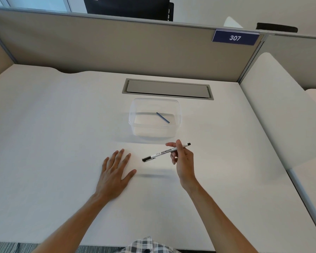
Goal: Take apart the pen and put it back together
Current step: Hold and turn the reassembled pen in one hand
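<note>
Looking down from the head camera, the white tabletop [44,125] fills most of the view, walled at its far edge by a beige partition [98,46] that carries a blue plate marked 307 [235,37] at upper right. The right hand [183,160] holds the pen [165,152] lifted clear of the tabletop, its grip closed on the barrel with thumb and fingers pinching the right half; the pen lies nearly level, black capped end pointing left and slightly nearer, black butt end poking out past the fingers to the right. Its blurred shadow falls on the tabletop just nearer than it. The left hand [113,172] lies flat on the tabletop to the left of the pen, palm down, fingers straight and spread, grip apart and holding nothing; it is apart from the pen's cap. Just beyond the pen stands a clear plastic tub [133,108], open at the top, with a thin blue stick [162,117] lying slantwise inside; whether that is a pen part cannot be told. Farther still, a grey cable hatch [167,88] is set into the tabletop. A checked shirt [146,245] shows at the near edge.
</note>
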Demonstrator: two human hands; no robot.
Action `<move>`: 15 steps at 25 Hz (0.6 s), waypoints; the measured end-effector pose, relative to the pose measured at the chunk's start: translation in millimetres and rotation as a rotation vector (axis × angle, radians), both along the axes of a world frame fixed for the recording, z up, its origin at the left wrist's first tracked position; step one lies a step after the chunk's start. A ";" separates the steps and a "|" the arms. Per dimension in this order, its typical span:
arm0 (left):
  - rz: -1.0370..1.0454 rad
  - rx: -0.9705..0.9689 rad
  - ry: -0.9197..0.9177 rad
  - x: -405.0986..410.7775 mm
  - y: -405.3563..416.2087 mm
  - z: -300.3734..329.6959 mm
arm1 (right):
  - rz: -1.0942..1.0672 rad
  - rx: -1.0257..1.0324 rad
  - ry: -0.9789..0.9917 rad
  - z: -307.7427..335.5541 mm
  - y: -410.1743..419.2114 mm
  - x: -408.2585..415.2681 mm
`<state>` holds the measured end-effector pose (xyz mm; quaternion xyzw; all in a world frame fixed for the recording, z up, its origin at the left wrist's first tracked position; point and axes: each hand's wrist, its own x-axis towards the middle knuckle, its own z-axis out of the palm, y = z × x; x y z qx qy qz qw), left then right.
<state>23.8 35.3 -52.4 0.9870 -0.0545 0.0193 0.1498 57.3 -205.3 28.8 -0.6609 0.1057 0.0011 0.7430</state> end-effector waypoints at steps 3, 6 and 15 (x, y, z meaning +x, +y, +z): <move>0.000 -0.008 -0.003 0.2 -0.9 0.1 | -0.008 -0.059 -0.032 -6.6 -5.9 -8.2; 0.000 -0.011 -0.005 0.1 -0.5 -0.3 | -0.006 -0.119 -0.012 -11.0 -8.7 -14.6; -0.001 -0.009 -0.007 0.7 -0.4 -1.6 | -0.039 -0.558 0.033 -31.9 3.2 -28.9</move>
